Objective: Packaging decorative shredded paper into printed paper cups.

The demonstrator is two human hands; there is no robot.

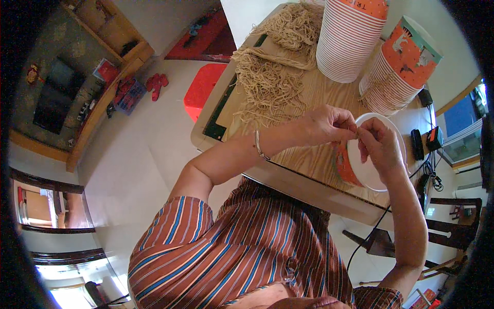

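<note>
My left hand [332, 126] and my right hand [381, 149] meet above the near right part of the table, fingertips pinched together almost touching. Whatever they pinch is too small to make out. Right under them a paper bucket [350, 167] with an orange printed side and white rim lies tipped toward me, partly covered by my right hand. Tan string [270, 85] is heaped in loose tangles beyond my left forearm. Behind my hands stands a tall stack of orange paper buckets [347, 44]. Beside it a second stack [393, 77] leans, with tan strands along its side.
The wood-patterned table [314, 159] has a pale rounded edge. Black adapters [434, 138] and cables lie at its right side, one cord hanging past the front. A red stool [203, 90] stands beyond the left edge, and a dark wooden chair [453, 226] is at right.
</note>
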